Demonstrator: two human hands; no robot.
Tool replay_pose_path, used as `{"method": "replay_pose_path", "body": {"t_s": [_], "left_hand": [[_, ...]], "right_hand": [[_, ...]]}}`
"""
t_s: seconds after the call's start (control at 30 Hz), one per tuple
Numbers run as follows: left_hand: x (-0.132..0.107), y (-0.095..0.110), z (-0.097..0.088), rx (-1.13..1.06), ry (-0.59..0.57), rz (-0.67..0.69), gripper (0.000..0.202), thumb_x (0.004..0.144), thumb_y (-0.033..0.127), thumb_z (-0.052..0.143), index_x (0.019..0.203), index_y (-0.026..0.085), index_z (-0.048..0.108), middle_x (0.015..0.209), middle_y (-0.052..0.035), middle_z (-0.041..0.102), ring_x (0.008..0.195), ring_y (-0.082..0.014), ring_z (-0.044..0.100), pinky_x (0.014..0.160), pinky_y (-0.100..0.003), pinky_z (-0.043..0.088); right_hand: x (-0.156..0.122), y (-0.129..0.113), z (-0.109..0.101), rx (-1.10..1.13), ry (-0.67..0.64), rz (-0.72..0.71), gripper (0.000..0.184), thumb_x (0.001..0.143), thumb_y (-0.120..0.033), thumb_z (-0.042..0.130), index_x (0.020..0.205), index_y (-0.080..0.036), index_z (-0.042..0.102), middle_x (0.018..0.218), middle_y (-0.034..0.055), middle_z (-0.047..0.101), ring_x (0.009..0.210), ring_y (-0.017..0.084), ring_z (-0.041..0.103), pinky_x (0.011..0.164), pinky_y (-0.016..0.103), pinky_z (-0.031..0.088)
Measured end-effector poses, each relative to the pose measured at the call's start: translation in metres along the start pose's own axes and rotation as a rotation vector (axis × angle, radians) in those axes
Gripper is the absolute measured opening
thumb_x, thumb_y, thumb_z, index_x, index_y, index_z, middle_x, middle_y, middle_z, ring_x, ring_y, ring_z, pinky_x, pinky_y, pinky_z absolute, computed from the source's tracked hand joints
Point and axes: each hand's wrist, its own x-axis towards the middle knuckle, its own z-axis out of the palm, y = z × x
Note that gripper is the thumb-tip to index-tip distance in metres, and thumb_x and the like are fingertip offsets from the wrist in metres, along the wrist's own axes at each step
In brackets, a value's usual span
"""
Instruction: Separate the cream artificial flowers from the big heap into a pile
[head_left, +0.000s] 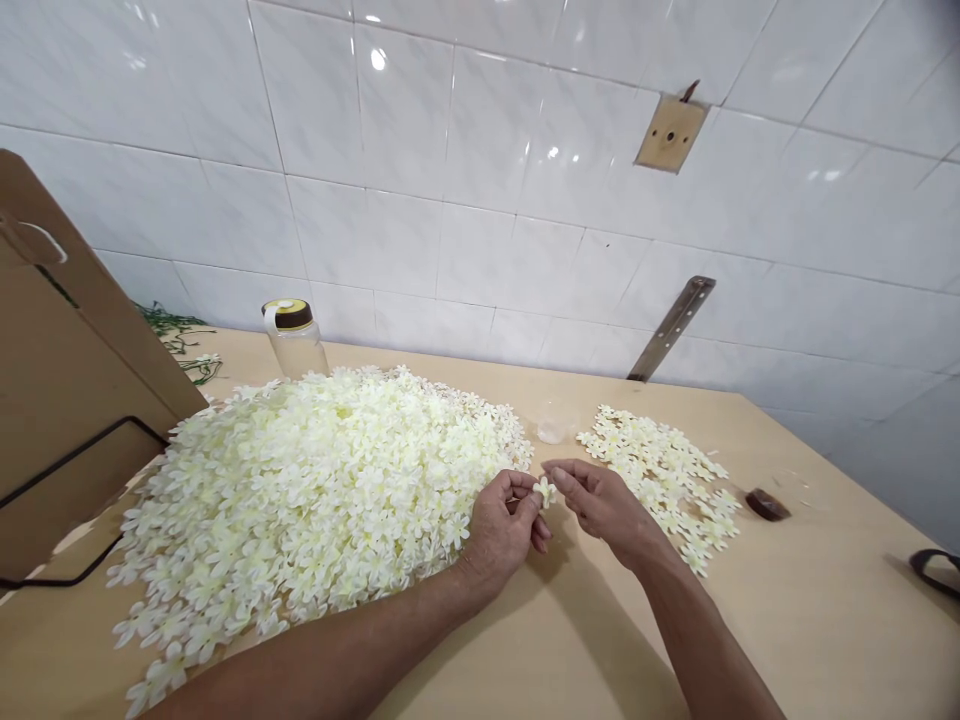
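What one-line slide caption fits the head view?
Both hands, left hand and right hand, pinch one small white flower between large flower pile and smaller batch.

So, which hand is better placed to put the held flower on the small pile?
Probably the right hand: it pinches the flower together with the left hand and lies beside the small pile.

Glossy white tiled wall (480,180), tan table (825,600)

left hand (501,527): fingers curled, tips pinched | right hand (600,497): fingertips pinched, facing left | forearms bare, converging
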Motion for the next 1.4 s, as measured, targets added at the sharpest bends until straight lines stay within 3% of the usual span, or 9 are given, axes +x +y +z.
{"method": "replay_pose_path", "body": {"t_s": [0.1,0.23,0.37,0.53,0.7,0.93,1.13,1.4], "left_hand": [[0.0,0.0,-0.002,-0.007,0.01,0.003,0.03,0.083,0.041,0.064,0.097,0.016,0.054,0.055,0.0036,0.06,0.041,-0.0113,0.054,0.044,-0.024,0.049],[0.001,0.0,-0.003,0.004,0.01,-0.003,0.031,0.082,0.042,0.065,0.096,0.016,0.055,0.054,0.0037,0.06,0.04,-0.0111,0.054,0.044,-0.024,0.048],[0.002,0.0,-0.003,-0.001,0.001,-0.005,0.029,0.082,0.039,0.065,0.096,0.015,0.054,0.054,0.0034,0.06,0.04,-0.0109,0.053,0.043,-0.024,0.048],[0.002,0.001,-0.001,-0.044,-0.007,-0.033,0.027,0.081,0.035,0.065,0.096,0.015,0.054,0.054,0.004,0.059,0.04,-0.0111,0.054,0.041,-0.023,0.048],[0.0,0.003,0.0,-0.073,0.016,-0.037,0.029,0.077,0.034,0.07,0.094,0.015,0.055,0.066,0.0028,0.059,0.046,-0.0123,0.059,0.04,-0.024,0.05],[0.001,-0.001,0.0,0.002,0.05,0.01,0.036,0.073,0.035,0.076,0.095,0.016,0.055,0.073,0.0031,0.057,0.046,-0.0108,0.059,0.038,-0.023,0.05],[-0.001,0.0,0.001,0.054,0.044,0.022,0.032,0.076,0.034,0.072,0.096,0.015,0.055,0.067,0.0037,0.058,0.042,-0.009,0.055,0.038,-0.022,0.048],[0.0,-0.002,0.002,0.039,0.058,0.008,0.034,0.073,0.034,0.073,0.096,0.016,0.055,0.066,0.0039,0.057,0.043,-0.011,0.056,0.036,-0.022,0.046]], "right_hand": [[-0.003,0.008,-0.001,0.095,-0.18,0.108,0.049,0.076,-0.062,0.07,0.088,-0.014,0.073,0.065,0.0004,0.06,0.042,0.006,0.033,0.038,0.021,0.025],[-0.003,0.012,0.003,0.152,-0.158,0.112,0.05,0.072,-0.065,0.072,0.076,-0.015,0.068,0.066,-0.0002,0.06,0.043,0.006,0.037,0.039,0.021,0.029],[-0.003,0.019,0.006,0.125,-0.155,0.094,0.047,0.08,-0.064,0.065,0.071,-0.018,0.063,0.056,-0.004,0.051,0.043,0.008,0.039,0.041,0.022,0.033],[-0.005,0.021,0.014,0.007,-0.079,0.022,0.045,0.089,-0.059,0.054,0.067,-0.021,0.053,0.054,-0.0041,0.051,0.042,0.011,0.044,0.043,0.024,0.036],[-0.009,0.016,0.02,-0.235,0.013,-0.103,0.045,0.096,-0.055,0.043,0.065,-0.023,0.046,0.051,-0.0026,0.052,0.046,0.014,0.048,0.05,0.026,0.037],[-0.009,0.018,0.024,-0.383,0.156,-0.168,0.05,0.096,-0.056,0.043,0.06,-0.022,0.045,0.053,-0.0008,0.05,0.051,0.015,0.047,0.051,0.026,0.033],[-0.007,0.026,0.021,-0.211,0.198,-0.047,0.05,0.092,-0.062,0.048,0.066,-0.021,0.056,0.049,-0.0031,0.048,0.044,0.013,0.047,0.045,0.024,0.035],[0.0,0.027,0.01,0.223,0.204,0.009,0.044,0.082,-0.06,0.067,0.071,-0.017,0.063,0.049,-0.0048,0.045,0.04,0.009,0.042,0.041,0.022,0.036]]}}
